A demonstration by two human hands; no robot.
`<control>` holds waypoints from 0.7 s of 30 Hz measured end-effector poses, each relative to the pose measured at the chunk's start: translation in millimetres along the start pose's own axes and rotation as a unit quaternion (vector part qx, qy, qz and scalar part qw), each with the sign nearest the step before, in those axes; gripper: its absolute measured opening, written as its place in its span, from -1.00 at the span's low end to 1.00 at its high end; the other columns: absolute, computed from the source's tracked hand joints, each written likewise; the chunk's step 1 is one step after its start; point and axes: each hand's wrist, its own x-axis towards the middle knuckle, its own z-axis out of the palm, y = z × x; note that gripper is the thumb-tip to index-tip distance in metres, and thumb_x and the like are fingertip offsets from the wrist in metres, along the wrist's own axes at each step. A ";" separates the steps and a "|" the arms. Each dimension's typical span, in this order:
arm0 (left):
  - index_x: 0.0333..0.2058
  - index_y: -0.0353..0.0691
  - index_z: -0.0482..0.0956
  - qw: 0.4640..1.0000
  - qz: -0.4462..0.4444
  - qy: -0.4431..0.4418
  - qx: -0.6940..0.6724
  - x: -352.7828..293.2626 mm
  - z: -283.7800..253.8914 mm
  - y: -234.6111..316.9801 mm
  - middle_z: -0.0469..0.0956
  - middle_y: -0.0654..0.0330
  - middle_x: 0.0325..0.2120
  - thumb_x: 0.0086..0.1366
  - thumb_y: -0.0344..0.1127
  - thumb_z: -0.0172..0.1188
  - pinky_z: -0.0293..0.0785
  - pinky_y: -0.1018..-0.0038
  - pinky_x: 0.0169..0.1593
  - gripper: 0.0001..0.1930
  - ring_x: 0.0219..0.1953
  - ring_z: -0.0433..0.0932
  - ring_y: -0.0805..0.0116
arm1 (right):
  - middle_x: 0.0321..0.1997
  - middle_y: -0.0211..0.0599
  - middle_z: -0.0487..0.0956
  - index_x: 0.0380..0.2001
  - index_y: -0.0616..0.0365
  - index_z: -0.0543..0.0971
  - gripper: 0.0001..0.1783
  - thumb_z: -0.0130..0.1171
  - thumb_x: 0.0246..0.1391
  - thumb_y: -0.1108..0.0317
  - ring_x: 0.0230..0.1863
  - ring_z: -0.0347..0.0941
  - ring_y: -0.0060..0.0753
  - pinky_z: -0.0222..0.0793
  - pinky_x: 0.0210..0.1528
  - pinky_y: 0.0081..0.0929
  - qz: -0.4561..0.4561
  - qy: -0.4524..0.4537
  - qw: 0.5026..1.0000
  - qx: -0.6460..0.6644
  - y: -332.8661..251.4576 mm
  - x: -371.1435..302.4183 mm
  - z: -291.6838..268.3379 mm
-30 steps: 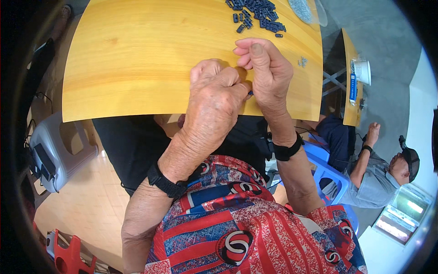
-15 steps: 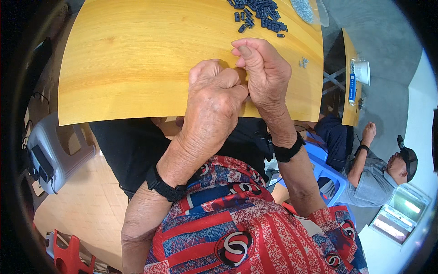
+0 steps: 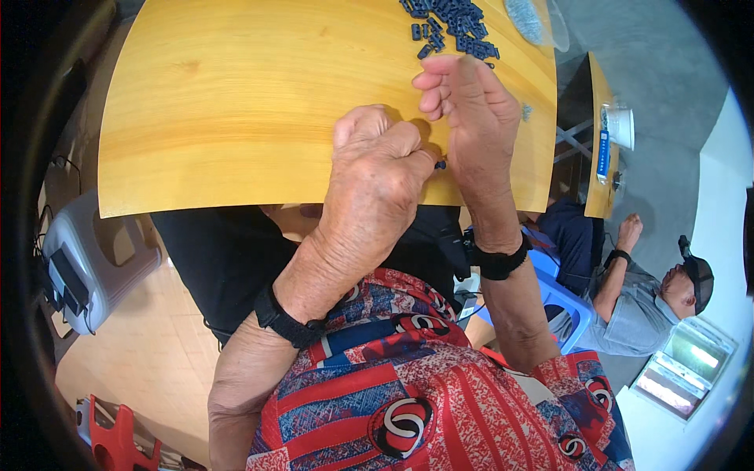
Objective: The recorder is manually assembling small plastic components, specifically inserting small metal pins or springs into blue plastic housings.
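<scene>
Apparently your left hand (image 3: pixel 378 169) curls tight, fingers gripping small dark blue part (image 3: pixel 441 165) over bench (image 3: pixel 236 118), near its front edge. Likely light, stiff, smooth plastic — pinch by sides, lest it slip. Your right hand (image 3: pixel 481 118) hangs beside, fingers bent — cannot tell if holding anything. Similar dark parts (image 3: pixel 452 16) lie heaped beyond.
</scene>
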 end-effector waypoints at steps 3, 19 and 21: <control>-0.56 -0.21 0.58 1.000 0.001 0.001 0.005 1.3 -0.1 1.5 0.37 0.28 -0.56 -0.21 -0.46 0.19 0.29 0.33 -0.10 -0.87 -0.34 0.39 0.27 | -0.44 -0.26 0.57 -0.30 0.29 0.56 -0.60 -0.06 0.29 0.13 -0.51 0.39 -0.57 0.30 -0.43 -0.64 0.045 0.005 0.986 0.157 1.7 1.5 -0.5; -0.56 -0.17 0.61 1.000 0.005 -0.016 0.004 5.4 -2.2 9.6 0.33 0.24 -0.62 -0.16 -0.44 0.32 0.29 0.30 -0.19 -0.89 -0.39 0.39 0.21 | -0.45 -0.34 0.48 -0.23 0.26 0.49 -0.43 -0.14 0.25 -0.12 -0.53 0.32 -0.54 0.26 -0.46 -0.56 0.086 0.001 0.938 0.336 4.7 2.1 -18.3; -0.56 -0.17 0.61 1.000 0.008 -0.017 0.008 4.5 -2.2 8.3 0.33 0.24 -0.62 -0.16 -0.44 0.33 0.29 0.30 -0.20 -0.89 -0.40 0.38 0.20 | -0.44 -0.34 0.49 -0.21 0.27 0.49 -0.43 -0.14 0.26 -0.11 -0.52 0.34 -0.55 0.27 -0.46 -0.57 0.098 -0.001 0.936 0.338 5.1 0.5 -18.1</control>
